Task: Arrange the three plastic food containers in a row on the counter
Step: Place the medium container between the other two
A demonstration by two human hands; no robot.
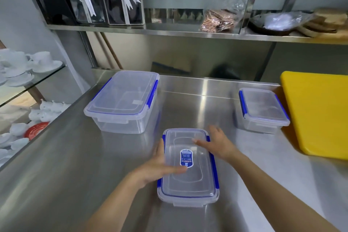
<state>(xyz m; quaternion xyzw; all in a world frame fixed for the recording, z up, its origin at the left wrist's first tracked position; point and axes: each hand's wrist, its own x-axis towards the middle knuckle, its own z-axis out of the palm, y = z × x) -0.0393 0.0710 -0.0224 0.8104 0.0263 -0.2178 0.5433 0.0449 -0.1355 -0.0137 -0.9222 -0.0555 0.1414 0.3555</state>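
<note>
You have the near container [188, 167] right in front of you on the steel bench [75, 165], lid on, blue clips down both long sides and a small blue label on top. Your left hand [160, 169] lies flat against its left long side, fingers together, thumb reaching over the lid toward the label. Your right hand [218, 143] is spread and loose at the far right corner, fingers apart, and whether it touches the box I cannot tell. Neither hand is closed on it.

The large container [122, 101] sits further back on the left, and the small container [262, 109] is well apart at the back right, just beside the yellow board [318, 113]. So the three do not yet form a line.

All three look empty, so expect them to be light. The clear plastic walls are thin and probably give a little if you squeeze. The polished bench is likely slick, so a box this light should slide with a nudge and may skid or turn.

Take the near container by its two long sides, palms flat on the blue clips, and press evenly. Avoid lifting by the lid lip alone; a clip could pop.
</note>
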